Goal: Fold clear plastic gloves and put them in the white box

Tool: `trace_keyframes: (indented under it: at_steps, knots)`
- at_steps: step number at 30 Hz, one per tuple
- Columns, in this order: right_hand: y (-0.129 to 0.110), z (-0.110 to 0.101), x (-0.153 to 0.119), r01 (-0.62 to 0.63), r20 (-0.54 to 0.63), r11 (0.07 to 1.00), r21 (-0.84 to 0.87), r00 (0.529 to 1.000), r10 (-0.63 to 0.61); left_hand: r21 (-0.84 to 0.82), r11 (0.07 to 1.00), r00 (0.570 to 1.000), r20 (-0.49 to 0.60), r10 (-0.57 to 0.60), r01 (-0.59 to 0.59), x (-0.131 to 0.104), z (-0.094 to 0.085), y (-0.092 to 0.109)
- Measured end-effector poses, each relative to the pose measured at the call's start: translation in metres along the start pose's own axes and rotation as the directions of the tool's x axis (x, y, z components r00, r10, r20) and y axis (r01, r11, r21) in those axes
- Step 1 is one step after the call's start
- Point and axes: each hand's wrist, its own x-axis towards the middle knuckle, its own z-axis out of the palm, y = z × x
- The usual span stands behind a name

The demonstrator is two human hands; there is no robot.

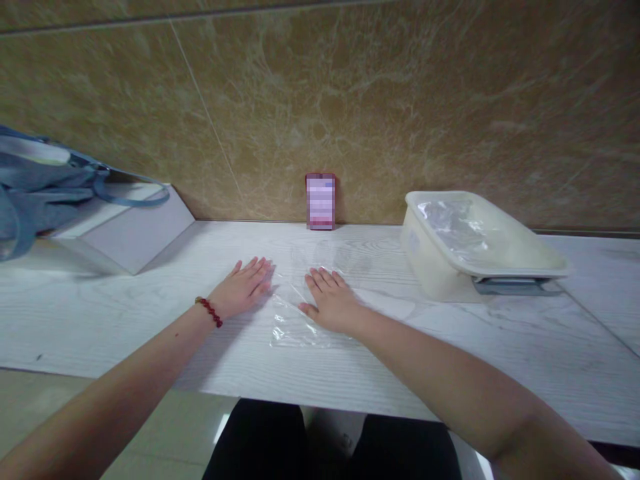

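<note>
A clear plastic bag [295, 328] lies flat on the white wood-grain table [240, 373], its near corner crinkled and shiny. My right hand [330, 300] rests on the bag, palm down with the fingers spread. At the bag's left edge is my left hand [243, 288], also palm down and stretched out, its fingertips at or just beside the plastic. A red beaded bracelet [209, 311] circles my left wrist. Neither hand grips anything.
A phone [321, 202] leans against the brown marbled wall [350, 100]. To the right stands a cream plastic bin [435, 267] with clear plastic film [457, 227] inside and a grey handle [515, 287]. A blue bag [45, 187] sits on a white box [140, 233] at left.
</note>
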Motion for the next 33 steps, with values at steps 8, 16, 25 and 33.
trace_keyframes:
  at_steps: [8, 16, 25, 33]
  knots:
    - [0.001, 0.002, 0.001, 0.010, -0.009, 1.000, 0.001, 1.000, -0.010, -0.080, 0.976, 0.979, 0.024, 0.204, -0.202, -0.026, -0.014, 0.056]
    - [0.001, 0.002, -0.001, 0.007, -0.031, 1.000, 0.023, 1.000, -0.006, -0.089, 0.963, 0.967, 0.010, 0.255, -0.253, -0.034, -0.001, 0.040]
    - [0.007, -0.006, 0.000, -0.044, -0.118, 0.970, 0.239, 0.990, 0.074, -0.077, 0.947, 0.950, -0.052, 0.308, -0.311, -0.034, 0.005, 0.035]
    - [0.023, -0.008, 0.009, -0.047, -0.266, 0.927, 0.372, 0.952, 0.154, -0.085, 0.952, 0.956, -0.026, 0.293, -0.294, -0.035, 0.000, 0.037]
